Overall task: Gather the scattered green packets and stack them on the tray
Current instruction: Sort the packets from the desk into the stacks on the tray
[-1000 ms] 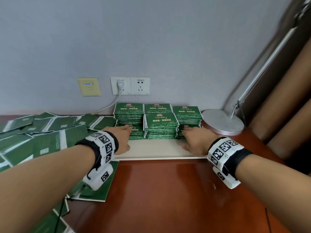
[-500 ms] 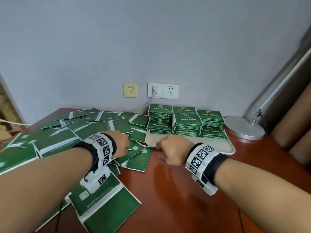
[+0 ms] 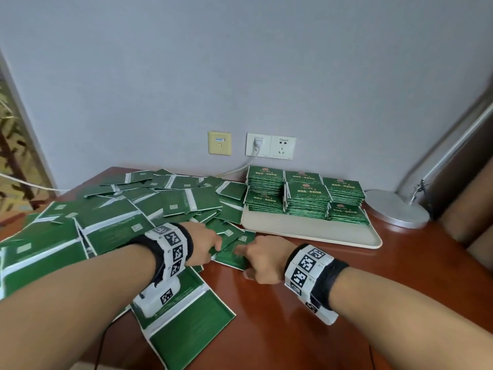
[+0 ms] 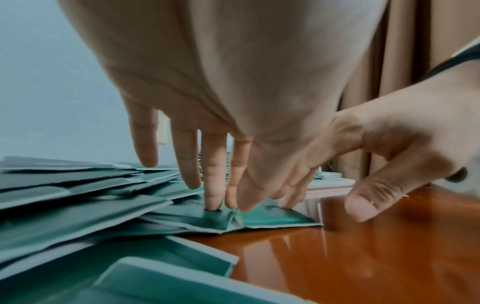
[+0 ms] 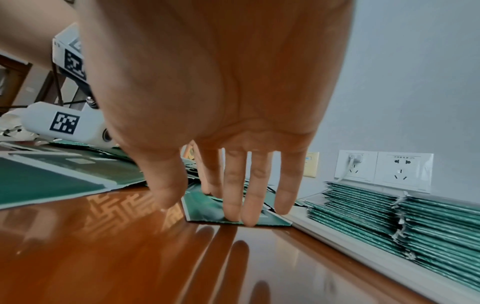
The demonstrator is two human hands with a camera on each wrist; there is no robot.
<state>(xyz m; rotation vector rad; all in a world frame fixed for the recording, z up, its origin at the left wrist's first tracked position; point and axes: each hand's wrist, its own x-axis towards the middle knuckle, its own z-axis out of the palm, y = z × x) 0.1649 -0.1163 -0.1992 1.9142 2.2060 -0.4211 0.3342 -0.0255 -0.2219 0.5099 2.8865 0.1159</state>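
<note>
Pressing down on loose green packets (image 3: 232,248) at the near edge of the big messy pile (image 3: 120,209), just beside the tray (image 3: 314,232). Left hand (image 3: 204,243) with straight fingers (image 4: 214,191) spread flat on thin, shiny, bendy foil. Right hand (image 3: 262,259) also spread, fingertips (image 5: 250,207) on one packet, gripping nothing. Probably pinning flat, slippery squares so as to slide them together. Neat stacks (image 3: 306,196) already on the pale, smooth tray. Glossy brown desk (image 3: 293,329) underneath.

Both forearms reached forward, wrists banded. The left hand (image 3: 204,243) and right hand (image 3: 266,259) lay palm-down close together, fingers extended, fingertips (image 5: 233,214) pressing downward.
</note>
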